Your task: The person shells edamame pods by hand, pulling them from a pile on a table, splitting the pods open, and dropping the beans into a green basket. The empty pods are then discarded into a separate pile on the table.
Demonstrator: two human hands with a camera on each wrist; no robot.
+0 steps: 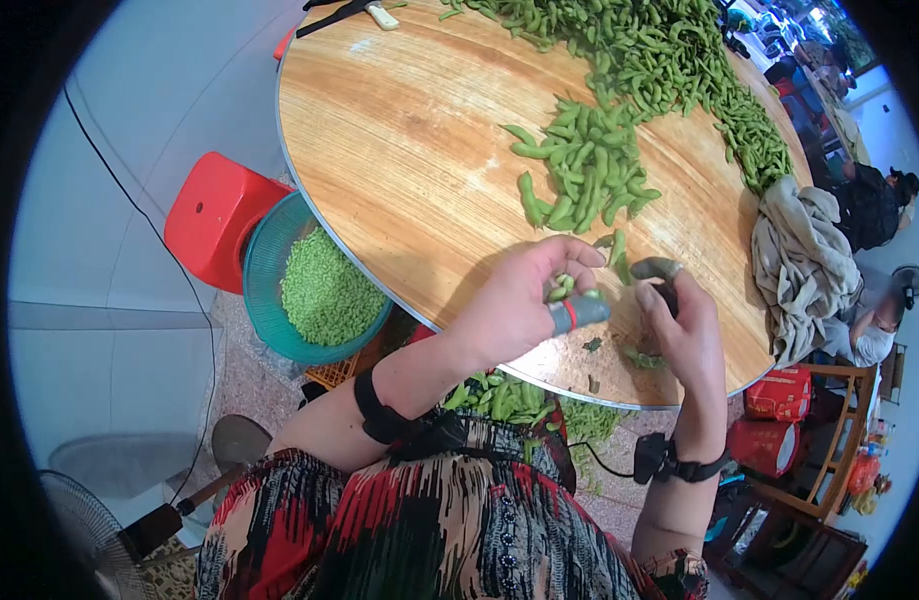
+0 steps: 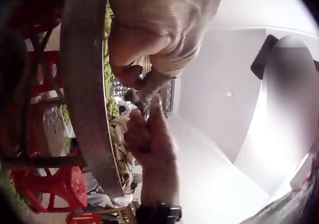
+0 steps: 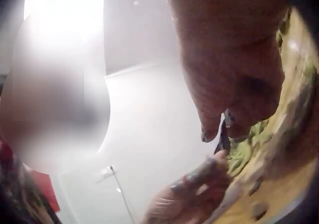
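Observation:
My left hand (image 1: 514, 305) curls loosely round a few green soybeans (image 1: 561, 288); its thumb wears a grey cover (image 1: 581, 313) with a red band. Close beside it, my right hand (image 1: 691, 335) has thumb and index finger bent together, a dark cover (image 1: 656, 268) on the index tip. A thin dark piece (image 3: 223, 138) shows between these fingers, pointing at the left thumb; I cannot tell its kind. One soybean pod (image 1: 619, 255) lies just beyond the hands. Farther up the round wooden table (image 1: 409, 170) is a small heap of pods (image 1: 589, 165).
A larger pile of pods (image 1: 669, 60) covers the table's far side. A crumpled cloth (image 1: 804, 260) hangs over its right edge. Below the left edge stand a teal basket (image 1: 254, 290) of shelled beans and a red stool (image 1: 214, 215). More pods (image 1: 504, 397) lie at my lap.

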